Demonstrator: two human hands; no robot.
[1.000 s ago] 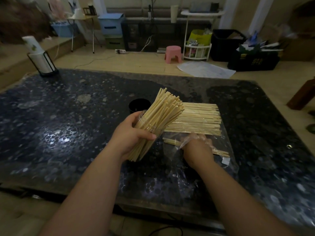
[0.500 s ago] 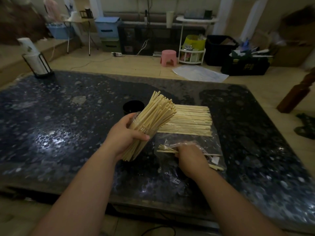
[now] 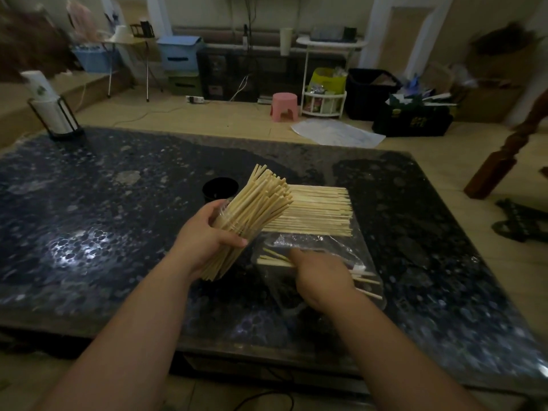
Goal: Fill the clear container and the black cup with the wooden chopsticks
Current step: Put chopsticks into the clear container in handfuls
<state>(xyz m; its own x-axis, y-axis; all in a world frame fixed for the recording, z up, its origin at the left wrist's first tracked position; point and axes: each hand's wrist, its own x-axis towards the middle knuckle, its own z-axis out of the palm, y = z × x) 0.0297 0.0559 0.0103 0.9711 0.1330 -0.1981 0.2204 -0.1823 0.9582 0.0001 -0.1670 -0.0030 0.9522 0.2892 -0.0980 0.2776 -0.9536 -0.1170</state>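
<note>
While the left hand (image 3: 207, 241) grips the packed clear container (image 3: 234, 223), the right hand (image 3: 321, 275) has dropped onto loose chopsticks (image 3: 272, 259) — fingers curled round them — likely the next load.

Left grip (image 3: 204, 235) and right grip (image 3: 321, 275) bare, both forearms (image 3: 133, 315) uncovered along their visible length.

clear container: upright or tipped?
Tipped. The left hand grips the clear container leaning right, and its chopsticks point up and right over the loose pile.
</note>
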